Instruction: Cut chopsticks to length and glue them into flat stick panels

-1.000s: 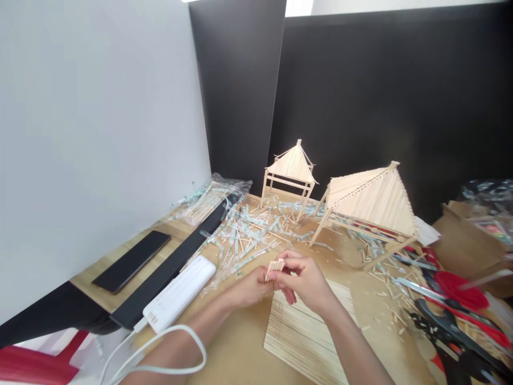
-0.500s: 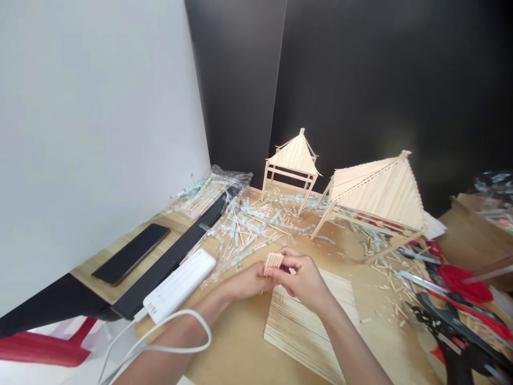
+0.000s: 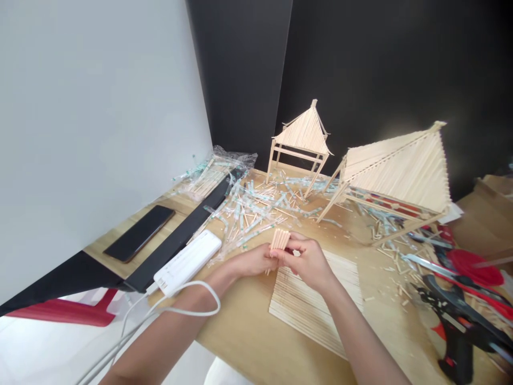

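Note:
My right hand (image 3: 308,262) pinches a small bundle of short wooden sticks (image 3: 280,239), laid side by side, between thumb and fingers. Touching the lower part of the same bundle, my left hand (image 3: 256,260) has its fingers closed, partly hidden behind the right. Below both hands, a flat panel of thin sticks (image 3: 308,305) lies on the wooden table (image 3: 240,326). Two stick-built models with pitched roofs stand beyond the hands, a smaller one (image 3: 304,131) and a larger one (image 3: 396,168) to its right.
Loose sticks and torn clear wrappers (image 3: 248,206) litter the table's back. A white power bank (image 3: 187,262) with a cable and a black phone (image 3: 139,233) lie at left. Black-handled tools (image 3: 460,321), a red round object (image 3: 475,267) and brown paper (image 3: 487,219) are at right.
The view has shifted, so the models appear higher. Both hands have risen slightly in the picture, and the stick bundle now shows more of its length above the fingers.

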`<control>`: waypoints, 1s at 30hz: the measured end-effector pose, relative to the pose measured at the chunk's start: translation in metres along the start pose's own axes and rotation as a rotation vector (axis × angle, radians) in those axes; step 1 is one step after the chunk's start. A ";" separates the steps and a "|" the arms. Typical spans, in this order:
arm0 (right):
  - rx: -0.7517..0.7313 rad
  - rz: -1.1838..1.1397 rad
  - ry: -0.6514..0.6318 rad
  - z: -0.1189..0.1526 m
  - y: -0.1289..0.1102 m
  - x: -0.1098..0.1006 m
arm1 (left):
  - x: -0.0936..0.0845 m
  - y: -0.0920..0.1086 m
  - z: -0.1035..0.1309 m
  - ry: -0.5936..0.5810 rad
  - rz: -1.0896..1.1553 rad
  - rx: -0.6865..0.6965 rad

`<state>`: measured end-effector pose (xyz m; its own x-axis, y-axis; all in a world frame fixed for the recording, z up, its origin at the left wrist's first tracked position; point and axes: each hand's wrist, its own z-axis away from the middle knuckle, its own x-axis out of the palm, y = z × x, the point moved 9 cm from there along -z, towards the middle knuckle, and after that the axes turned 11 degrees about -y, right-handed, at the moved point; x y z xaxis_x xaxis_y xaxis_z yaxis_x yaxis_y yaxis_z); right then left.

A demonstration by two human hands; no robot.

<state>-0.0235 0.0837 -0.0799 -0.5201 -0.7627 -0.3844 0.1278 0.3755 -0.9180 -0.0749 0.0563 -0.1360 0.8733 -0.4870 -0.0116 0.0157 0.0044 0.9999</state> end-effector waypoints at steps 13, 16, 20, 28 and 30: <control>0.003 -0.022 0.014 0.007 0.005 -0.005 | 0.007 -0.022 -0.002 -0.060 0.085 -0.021; -0.001 -0.028 0.010 0.007 0.005 -0.005 | 0.005 -0.025 -0.002 -0.049 0.098 -0.038; -0.006 -0.027 0.023 0.006 0.006 -0.006 | -0.003 -0.019 0.003 -0.017 0.096 -0.074; -0.009 -0.020 0.063 0.007 0.008 -0.011 | -0.005 -0.004 0.008 0.035 0.058 -0.085; 0.000 -0.018 0.077 0.007 0.008 -0.012 | -0.003 -0.005 0.007 0.018 0.056 -0.084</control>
<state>-0.0100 0.0922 -0.0831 -0.5857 -0.7268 -0.3588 0.1177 0.3616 -0.9249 -0.0808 0.0519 -0.1407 0.8824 -0.4685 0.0436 0.0068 0.1053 0.9944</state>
